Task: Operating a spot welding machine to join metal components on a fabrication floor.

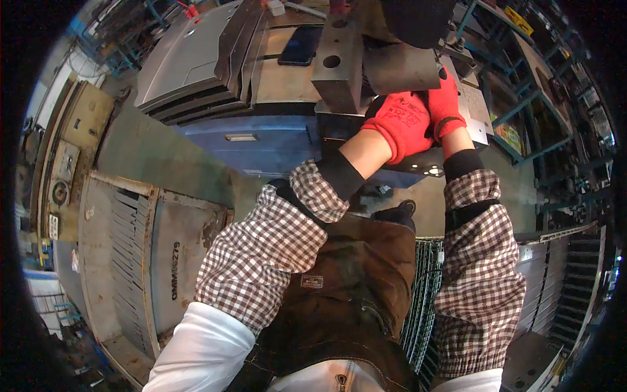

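Observation:
My left hand (406,119), in a red knit glove, is closed below the lower edge of a grey bent sheet-metal piece (403,69). Its fingers turn inward, and what they grip is hidden. Right beside it, my right hand (447,103), also red-gloved, is closed at the piece's right end, with a finger up against the edge. Just left of the piece stands a box-shaped metal part (338,75) with round holes. A dark cylinder (418,19) rises behind the piece.
Stacked grey metal panels (189,62) lie left on the workbench, beside a dark phone (301,46). Below is a blue cabinet (255,144). A rusty metal bin (176,255) stands at lower left, a wire cage (421,294) near my right arm. Blue-framed racks (529,98) stand at right.

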### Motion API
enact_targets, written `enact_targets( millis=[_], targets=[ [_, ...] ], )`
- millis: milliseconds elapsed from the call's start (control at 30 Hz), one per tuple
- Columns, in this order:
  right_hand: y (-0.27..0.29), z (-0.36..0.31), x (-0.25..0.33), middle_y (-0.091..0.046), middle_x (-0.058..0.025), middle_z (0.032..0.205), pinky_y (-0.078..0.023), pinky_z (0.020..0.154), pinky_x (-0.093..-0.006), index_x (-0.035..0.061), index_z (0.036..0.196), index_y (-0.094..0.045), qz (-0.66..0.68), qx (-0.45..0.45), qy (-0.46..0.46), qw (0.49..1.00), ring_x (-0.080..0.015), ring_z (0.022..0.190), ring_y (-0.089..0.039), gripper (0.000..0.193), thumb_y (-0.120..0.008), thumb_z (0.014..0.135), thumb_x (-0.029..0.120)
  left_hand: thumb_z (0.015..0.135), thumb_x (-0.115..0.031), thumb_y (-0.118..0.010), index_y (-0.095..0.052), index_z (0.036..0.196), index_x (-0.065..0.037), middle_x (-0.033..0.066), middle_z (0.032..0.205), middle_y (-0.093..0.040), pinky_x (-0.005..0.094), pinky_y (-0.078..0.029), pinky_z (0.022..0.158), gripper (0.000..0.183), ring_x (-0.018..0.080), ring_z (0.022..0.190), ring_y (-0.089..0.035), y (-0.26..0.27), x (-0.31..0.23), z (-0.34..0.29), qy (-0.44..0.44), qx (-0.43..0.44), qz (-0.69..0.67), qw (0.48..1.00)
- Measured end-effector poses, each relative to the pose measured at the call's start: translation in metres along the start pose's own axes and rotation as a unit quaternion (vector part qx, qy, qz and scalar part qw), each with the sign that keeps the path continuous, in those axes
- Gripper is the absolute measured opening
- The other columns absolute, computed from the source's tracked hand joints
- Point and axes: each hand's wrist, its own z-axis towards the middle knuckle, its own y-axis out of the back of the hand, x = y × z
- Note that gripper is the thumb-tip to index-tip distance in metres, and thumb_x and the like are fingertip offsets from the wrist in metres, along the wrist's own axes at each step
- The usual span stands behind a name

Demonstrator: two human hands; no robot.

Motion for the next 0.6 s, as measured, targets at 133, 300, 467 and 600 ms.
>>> enact_targets(
  millis=[133,300,467,600],
  targets=[
    [-0.002,0.002,-0.003,-0.069,-0.0243,0.11,-0.05,0.089,-0.0458,0.0042,0.115,-0.068,-0.007,-0.005,0.005,1.0,-0.0438,0.105,-0.064,0.049,-0.058,0.096,0.049,0.082,-0.049,-0.066,-0.06,0.132,-0.005,0.0198,0.135,-0.059,0.049,-0.03,0.115,0.067,0.0359,0.129,-0.051,0.002,0.0,0.002,0.008,0.033,-0.018,0.999],
    [-0.004,0.007,-0.011,-0.069,-0.0245,0.112,-0.05,0.093,-0.0445,0.0052,0.119,-0.068,0.015,-0.003,-0.004,1.0,-0.0434,0.108,-0.064,0.053,-0.059,0.095,0.051,0.083,-0.049,-0.064,-0.059,0.134,-0.006,0.0197,0.137,-0.058,0.0494,-0.029,0.116,0.066,0.0356,0.13,-0.051,0.008,-0.003,-0.001,0.002,0.023,0.016,1.0],
    [0.022,0.036,-0.028,-0.064,-0.0173,0.127,-0.049,0.094,-0.0392,0.0,0.135,-0.055,0.208,-0.005,-0.086,0.974,-0.0286,0.115,-0.062,0.067,-0.064,0.093,0.052,0.086,-0.054,-0.06,-0.062,0.131,-0.011,0.0169,0.126,-0.064,0.0477,-0.031,0.115,0.062,0.0328,0.124,-0.056,-0.003,-0.01,0.006,-0.025,-0.008,0.042,0.999],
    [0.058,0.013,0.07,-0.062,-0.0115,0.13,-0.051,0.091,-0.0363,0.0054,0.14,-0.054,0.31,-0.068,-0.01,0.948,-0.0193,0.113,-0.06,0.053,-0.058,0.102,0.041,0.087,-0.054,-0.061,-0.063,0.125,-0.012,0.0143,0.11,-0.068,0.0466,-0.034,0.112,0.056,0.0315,0.113,-0.062,-0.008,0.001,-0.012,-0.009,-0.035,0.068,0.997]
  ],
)
